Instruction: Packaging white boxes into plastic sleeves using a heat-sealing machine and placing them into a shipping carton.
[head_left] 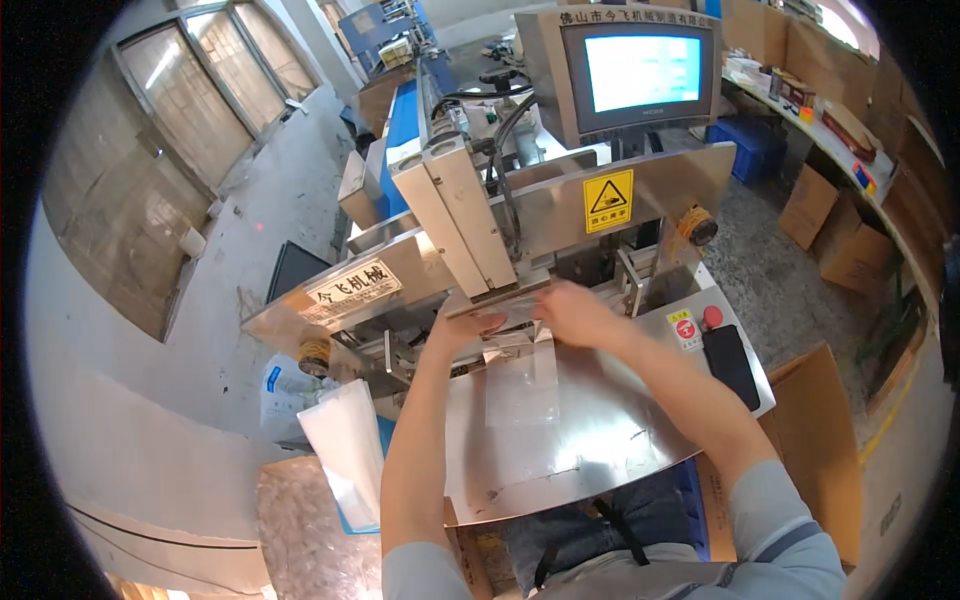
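Observation:
A clear plastic bag (pixel 522 388) lies flat on the shiny metal worktop (pixel 610 400), its upper end under the front bar of a packing machine. My left hand (pixel 466 326) is at the bag's upper left corner, fingers closed on the film and partly hidden by the bar. At the upper right corner, my right hand (pixel 574 314) is bent with its fingers closed on the bag's edge. Just above both hands stands an upright metal actuator (pixel 458 215). Anything inside the bag's upper end is hard to make out.
A monitor (pixel 643 75) rises behind the metal crossbar (pixel 660 185). A red button (pixel 712 317) and a black phone-like slab (pixel 732 366) sit at the worktop's right. White sheets (pixel 345 440) stand at left, above clear bags (pixel 310 530). An open carton (pixel 820 450) is at right.

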